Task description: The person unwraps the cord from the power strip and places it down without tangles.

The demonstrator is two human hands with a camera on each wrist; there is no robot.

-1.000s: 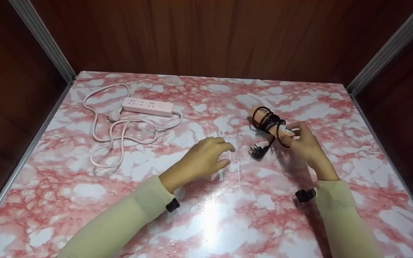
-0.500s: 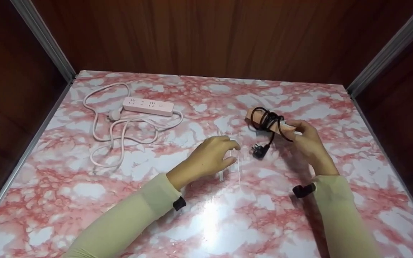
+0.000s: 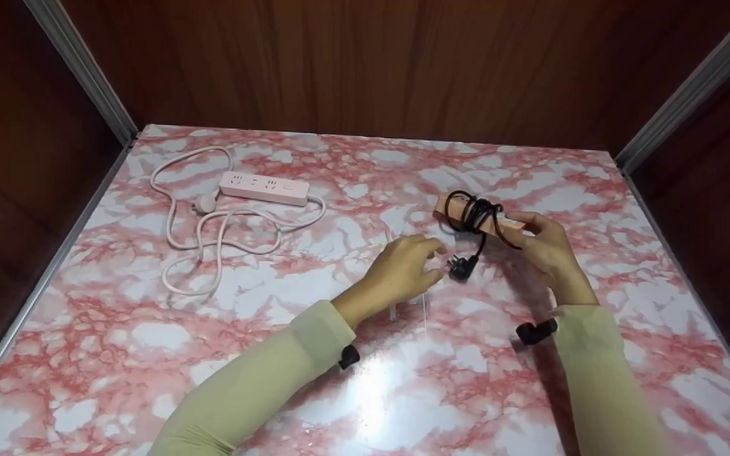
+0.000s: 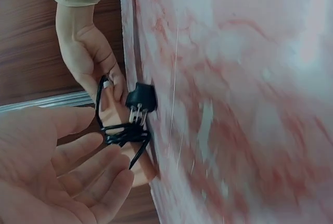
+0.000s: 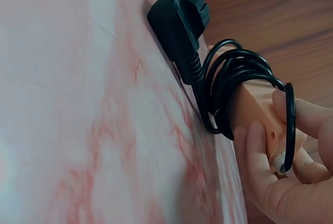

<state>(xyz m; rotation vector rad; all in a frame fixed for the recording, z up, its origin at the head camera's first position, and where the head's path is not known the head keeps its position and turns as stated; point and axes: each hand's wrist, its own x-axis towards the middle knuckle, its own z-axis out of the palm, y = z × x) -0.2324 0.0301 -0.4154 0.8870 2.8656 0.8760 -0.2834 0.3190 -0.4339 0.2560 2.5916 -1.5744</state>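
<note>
- Orange power strip (image 5: 255, 104): its near end is in the right hand (image 3: 549, 250), fingers (image 5: 256, 138) and thumb clamped on the casing. Strip lies right of centre, long side slanting away to the left; cannot tell whether its far end touches the tabletop.
- Left hand (image 3: 403, 269): fingers bent and apart from the thumb, nothing held. Fingertips just beside the black plug (image 3: 462, 268); head view shows no clear contact.
- Black cord (image 3: 478, 215): wound several times round the orange strip's middle, one looser loop reaching the held end, where it joins a pale fitting (image 5: 281, 162).
- Black plug hangs off the coil on a short length of cord, prongs towards the left hand.
- Both forearms in pale yellow-green sleeves; a small black device at each wrist.
- Farther left, well apart: pink power strip (image 3: 263, 188), sockets up, its pale pink cord (image 3: 220, 259) in loose loops, round pink plug (image 3: 205, 202) near its left end.
- Underneath, red-and-white marbled tabletop (image 3: 371, 171); dark wood-grain panels (image 3: 365, 69) round it.
</note>
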